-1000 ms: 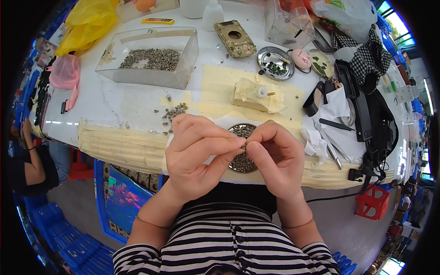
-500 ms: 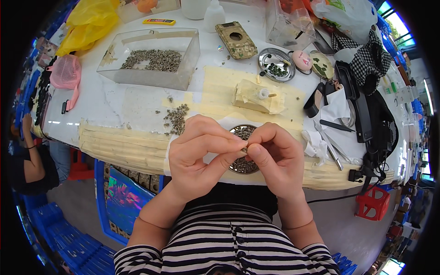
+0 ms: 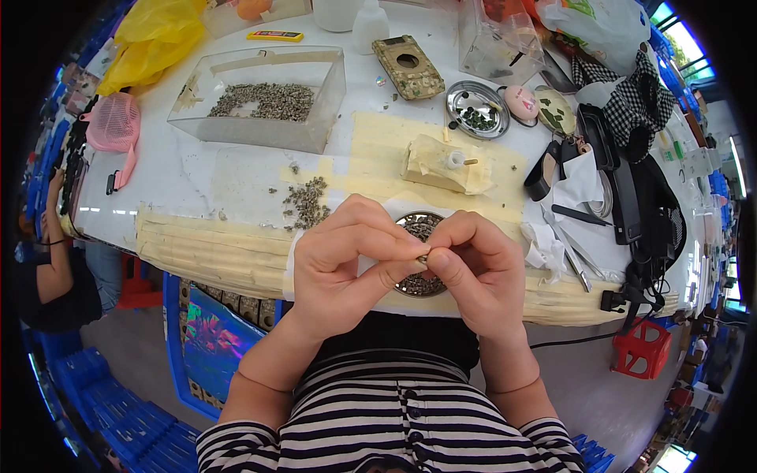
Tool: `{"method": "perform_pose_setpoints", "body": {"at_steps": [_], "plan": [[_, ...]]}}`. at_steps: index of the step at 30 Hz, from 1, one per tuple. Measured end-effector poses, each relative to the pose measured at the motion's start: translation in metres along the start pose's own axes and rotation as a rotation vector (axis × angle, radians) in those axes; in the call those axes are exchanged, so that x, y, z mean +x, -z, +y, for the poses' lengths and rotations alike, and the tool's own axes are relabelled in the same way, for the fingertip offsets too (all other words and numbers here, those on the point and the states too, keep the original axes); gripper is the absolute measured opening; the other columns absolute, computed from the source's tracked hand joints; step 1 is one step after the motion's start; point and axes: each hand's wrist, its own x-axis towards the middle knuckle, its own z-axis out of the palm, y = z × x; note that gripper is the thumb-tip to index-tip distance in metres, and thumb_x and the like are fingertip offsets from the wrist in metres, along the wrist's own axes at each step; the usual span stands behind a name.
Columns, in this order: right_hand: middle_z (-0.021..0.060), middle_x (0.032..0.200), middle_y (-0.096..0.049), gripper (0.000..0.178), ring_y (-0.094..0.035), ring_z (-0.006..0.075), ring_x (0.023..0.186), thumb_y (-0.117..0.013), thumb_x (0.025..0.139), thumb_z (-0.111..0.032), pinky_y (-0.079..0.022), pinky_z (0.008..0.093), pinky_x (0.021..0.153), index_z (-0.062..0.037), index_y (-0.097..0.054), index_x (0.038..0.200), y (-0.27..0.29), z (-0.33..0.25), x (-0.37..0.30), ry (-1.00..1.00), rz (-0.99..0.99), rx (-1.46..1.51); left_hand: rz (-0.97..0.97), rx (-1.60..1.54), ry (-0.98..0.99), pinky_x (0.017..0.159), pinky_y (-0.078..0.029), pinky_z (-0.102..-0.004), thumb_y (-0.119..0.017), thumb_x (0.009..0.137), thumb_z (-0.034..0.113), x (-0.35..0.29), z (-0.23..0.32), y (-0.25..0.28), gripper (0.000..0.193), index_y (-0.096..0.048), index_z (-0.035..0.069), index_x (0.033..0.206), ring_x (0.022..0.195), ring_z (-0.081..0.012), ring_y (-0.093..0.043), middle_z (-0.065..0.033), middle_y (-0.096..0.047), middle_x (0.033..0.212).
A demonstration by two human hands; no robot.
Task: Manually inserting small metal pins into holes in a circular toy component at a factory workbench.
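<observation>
My left hand and my right hand meet fingertip to fingertip over a round metal dish near the table's front edge. Both are closed in a pinch on a small metallic part, mostly covered by the fingers; its exact kind cannot be made out. Many small grey metal pieces fill the dish below. Left of my left hand, a loose pile of similar pieces lies on the table. Beyond it stands a clear plastic box holding more of them.
A taped block with a white peg sits beyond my hands, a camouflage-patterned case farther back. At right lie tweezers, crumpled tissue and a dish of dark green bits. A person's arm shows at far left.
My hands keep their pinch and shift only slightly, with the small part showing a little more between the fingertips. At far left the other person's arm has moved.
</observation>
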Motion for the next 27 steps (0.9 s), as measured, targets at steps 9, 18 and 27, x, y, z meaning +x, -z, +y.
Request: {"method": "perform_pose_setpoints", "body": {"at_steps": [9, 18, 27], "plan": [[0.0046, 0.092, -0.066, 0.008, -0.061, 0.0080, 0.083, -0.064, 0.097, -0.003, -0.051, 0.0223, 0.076, 0.0037, -0.064, 0.099, -0.002, 0.000, -0.001, 0.041, 0.034, -0.040, 0.083, 0.310, -0.076, 0.073, -0.044, -0.0293, -0.080, 0.075, -0.002, -0.001, 0.005, -0.003, 0.020, -0.075, 0.006, 0.093, 0.080, -0.0178, -0.060, -0.0043, -0.069, 0.086], [0.0041, 0.087, -0.067, 0.009, -0.062, 0.0082, 0.079, -0.070, 0.093, -0.004, -0.052, 0.0236, 0.074, 0.0034, -0.066, 0.097, -0.002, 0.001, 0.000, 0.036, 0.055, -0.082, 0.096, 0.623, -0.293, 0.076, -0.038, -0.0307, -0.082, 0.070, 0.003, -0.001, 0.005, -0.006, 0.025, -0.076, 0.011, 0.093, 0.078, -0.0167, -0.058, 0.0025, -0.070, 0.089], [0.0083, 0.079, -0.067, 0.012, -0.062, 0.0185, 0.068, -0.078, 0.079, 0.001, -0.049, 0.0280, 0.061, -0.0013, -0.070, 0.087, -0.008, 0.003, 0.006, 0.445, 0.184, -0.637, 0.109, 0.839, -0.332, 0.081, -0.032, -0.0342, -0.081, 0.069, 0.005, -0.004, 0.009, -0.007, 0.027, -0.075, 0.012, 0.094, 0.081, -0.0165, -0.057, 0.0048, -0.067, 0.088]]}}
